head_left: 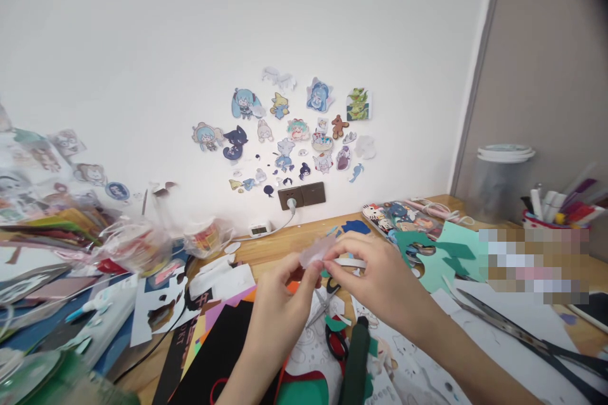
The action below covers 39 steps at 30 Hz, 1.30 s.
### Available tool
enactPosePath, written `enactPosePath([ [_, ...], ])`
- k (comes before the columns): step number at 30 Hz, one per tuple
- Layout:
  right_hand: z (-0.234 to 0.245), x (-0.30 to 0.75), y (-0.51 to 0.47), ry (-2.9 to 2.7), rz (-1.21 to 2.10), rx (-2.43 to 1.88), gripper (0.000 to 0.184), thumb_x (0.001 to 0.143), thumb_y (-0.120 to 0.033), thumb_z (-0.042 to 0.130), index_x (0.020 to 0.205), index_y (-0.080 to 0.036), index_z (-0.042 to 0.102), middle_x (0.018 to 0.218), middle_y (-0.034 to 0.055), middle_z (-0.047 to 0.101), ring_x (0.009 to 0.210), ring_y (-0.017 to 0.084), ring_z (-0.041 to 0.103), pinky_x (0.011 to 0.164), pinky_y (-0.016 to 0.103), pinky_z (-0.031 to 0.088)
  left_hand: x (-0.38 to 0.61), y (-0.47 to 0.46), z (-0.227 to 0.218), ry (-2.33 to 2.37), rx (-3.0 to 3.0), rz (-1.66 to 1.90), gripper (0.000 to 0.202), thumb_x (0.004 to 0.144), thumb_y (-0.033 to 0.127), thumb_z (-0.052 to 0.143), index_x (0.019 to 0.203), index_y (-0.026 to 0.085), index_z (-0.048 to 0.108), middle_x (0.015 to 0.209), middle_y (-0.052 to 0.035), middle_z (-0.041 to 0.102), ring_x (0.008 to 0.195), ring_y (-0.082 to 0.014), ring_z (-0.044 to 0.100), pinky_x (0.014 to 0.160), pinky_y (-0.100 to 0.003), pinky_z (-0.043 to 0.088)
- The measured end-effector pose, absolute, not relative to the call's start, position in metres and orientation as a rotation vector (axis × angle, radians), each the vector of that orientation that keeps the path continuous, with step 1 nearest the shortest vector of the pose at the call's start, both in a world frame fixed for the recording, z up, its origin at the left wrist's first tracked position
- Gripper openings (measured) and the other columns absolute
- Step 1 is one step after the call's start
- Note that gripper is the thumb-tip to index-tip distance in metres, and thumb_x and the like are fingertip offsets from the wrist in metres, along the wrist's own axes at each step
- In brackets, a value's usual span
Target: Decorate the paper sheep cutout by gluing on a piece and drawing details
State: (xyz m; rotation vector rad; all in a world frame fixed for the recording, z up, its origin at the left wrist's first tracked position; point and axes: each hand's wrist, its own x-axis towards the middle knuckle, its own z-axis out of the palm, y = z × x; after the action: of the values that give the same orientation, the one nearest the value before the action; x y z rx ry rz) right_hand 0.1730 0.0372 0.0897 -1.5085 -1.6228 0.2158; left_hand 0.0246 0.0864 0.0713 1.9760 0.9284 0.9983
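Observation:
Above the middle of the desk, my left hand (pixel 289 297) pinches a small pale, thin piece of paper (pixel 314 254) between thumb and fingers. My right hand (pixel 373 266) meets it at the paper's right edge, thumb and forefinger pressed together. A narrow white strip (pixel 352 262) shows between the right fingers; whether it joins the paper is hidden. Under the hands lie small scissors (pixel 323 305), partly covered, and sheets with line drawings (pixel 311 345). A dark green stick-like object (pixel 356 361) lies in front of my right forearm.
Large black scissors (pixel 517 329) rest on white paper at the right. Green paper cutouts (pixel 460 240) and a pen holder (pixel 555 218) sit behind them. Black paper (pixel 221 342) lies at the left front. A socket with a plug (pixel 291 204) and several paper cutouts are on the wall.

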Motion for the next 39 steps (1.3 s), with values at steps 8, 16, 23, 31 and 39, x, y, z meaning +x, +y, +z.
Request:
enactPosePath([
  [8, 0.088, 0.164, 0.031, -1.578, 0.053, -1.304, 0.011, 0.081, -0.017, 0.06, 0.072, -0.021, 0.063, 0.078, -0.0042, 0.063, 0.073, 0.011, 0.059, 0.067, 0.025, 0.043, 0.03, 0.081, 0.072, 0.911, 1.747, 1.205, 0.033, 0.08, 0.043, 0.056, 0.062, 0.015, 0.053, 0.056, 0.002, 0.05, 0.056, -0.0093, 0.046, 0.054, -0.018, 0.036],
  [16, 0.08, 0.151, 0.03, -1.521, -0.17, -1.103, 0.011, 0.081, -0.011, 0.057, 0.079, -0.02, 0.061, 0.082, -0.0022, 0.064, 0.074, 0.01, 0.06, 0.067, 0.022, 0.046, 0.03, 0.081, 0.075, 0.636, 1.23, 1.068, 0.033, 0.075, 0.036, 0.067, 0.059, 0.013, 0.049, 0.056, 0.0023, 0.046, 0.057, -0.0063, 0.043, 0.058, -0.017, 0.038],
  [23, 0.099, 0.171, 0.015, -1.32, -0.354, -1.198, 0.011, 0.084, -0.016, 0.053, 0.082, -0.022, 0.061, 0.085, 0.0006, 0.06, 0.067, 0.011, 0.055, 0.056, 0.021, 0.045, 0.024, 0.107, 0.075, 0.685, 1.082, 1.1, 0.033, 0.067, 0.036, 0.073, 0.069, 0.013, 0.05, 0.06, 0.0053, 0.044, 0.053, -0.0033, 0.041, 0.054, -0.015, 0.036],
  [31, 0.06, 0.204, 0.062, -1.666, -0.375, -1.803, 0.045, 0.085, -0.011, 0.04, 0.121, -0.031, 0.056, 0.09, 0.0012, 0.054, 0.058, 0.01, 0.052, 0.049, 0.023, 0.035, 0.035, 0.096, 0.069, 0.743, 1.245, 1.007, 0.034, 0.07, 0.038, 0.072, 0.061, 0.012, 0.053, 0.05, 0.0025, 0.051, 0.051, -0.0047, 0.044, 0.057, -0.015, 0.038],
  [39, 0.029, 0.216, 0.076, -1.791, -0.197, -2.119, 0.077, 0.067, 0.004, 0.049, 0.137, -0.025, 0.04, 0.103, 0.0135, 0.06, 0.07, 0.021, 0.064, 0.05, 0.023, 0.034, 0.033, 0.093, 0.071, 0.806, 1.294, 1.033, 0.028, 0.069, 0.038, 0.072, 0.069, 0.012, 0.06, 0.059, -0.002, 0.061, 0.053, -0.0095, 0.056, 0.058, -0.019, 0.046],
])
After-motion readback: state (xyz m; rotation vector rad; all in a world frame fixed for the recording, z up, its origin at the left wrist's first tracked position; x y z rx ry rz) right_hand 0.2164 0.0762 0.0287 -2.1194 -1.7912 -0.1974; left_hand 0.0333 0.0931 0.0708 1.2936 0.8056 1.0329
